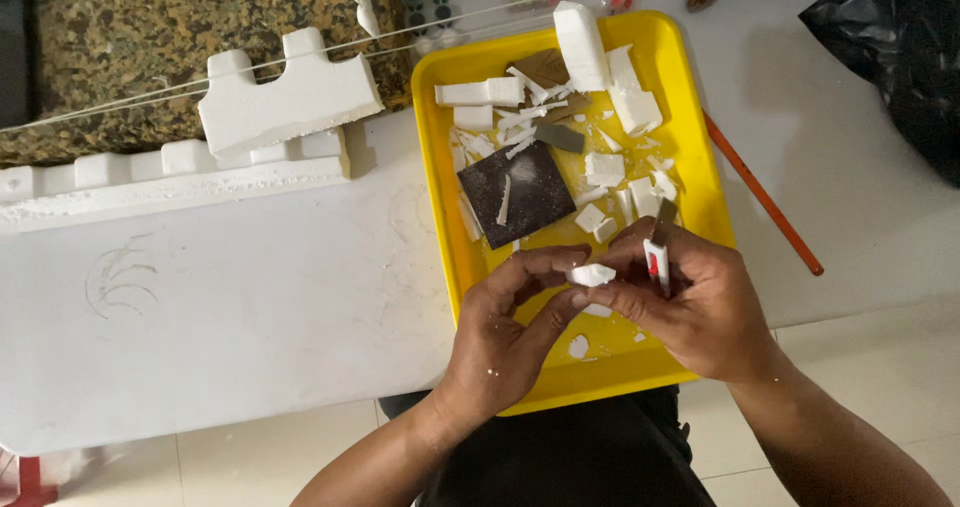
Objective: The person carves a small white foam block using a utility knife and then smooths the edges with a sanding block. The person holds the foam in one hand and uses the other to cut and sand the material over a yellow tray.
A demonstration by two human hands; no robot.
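Over the near end of a yellow tray (700, 167), both hands work on a small white foam piece (592, 275). My left hand (500, 342) pinches the piece between thumb and fingers. My right hand (700, 302) touches the piece with its fingertips and grips a small craft knife (658, 252) with a grey blade and a white and red handle, blade pointing away from me. The tray holds several white foam offcuts (605, 167) and a dark square of sandpaper (520, 192).
A white table (250, 307) carries the tray. A carved white foam block with battlements (285, 97) stands at the back left on a foam base. An orange pencil (765, 197) lies right of the tray. A black plastic bag (900, 57) sits at the far right.
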